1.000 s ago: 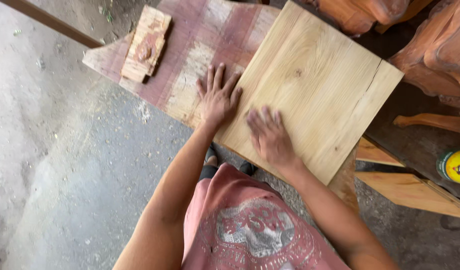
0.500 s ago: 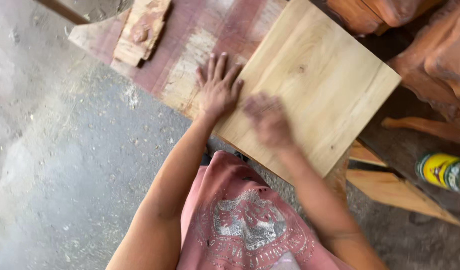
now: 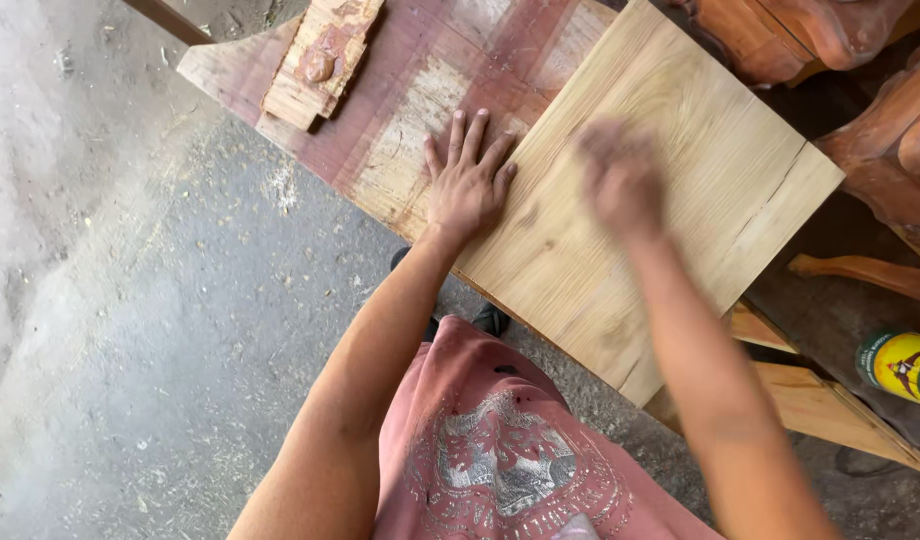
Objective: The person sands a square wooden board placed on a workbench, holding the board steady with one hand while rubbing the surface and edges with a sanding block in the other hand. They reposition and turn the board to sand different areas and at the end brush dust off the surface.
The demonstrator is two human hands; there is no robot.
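Pressing flat with fingers spread, the left hand [image 3: 467, 185] is steadying the pale square wooden board [image 3: 680, 190] at its edge on the reddish worn bench [image 3: 420, 90]; the blurred right hand [image 3: 620, 180] is rubbing mid-board, its grip unclear. Surface looks smooth, likely part-finished.

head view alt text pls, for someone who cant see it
Seen from above, a person's right hand, motion-blurred, lies on a pale wooden board while the left hand presses flat at its edge, on a reddish workbench.

Pale board [image 3: 680, 170]: bare matt wood, seemingly smooth; bench [image 3: 410, 110] beneath: worn, reddish, rough wood.
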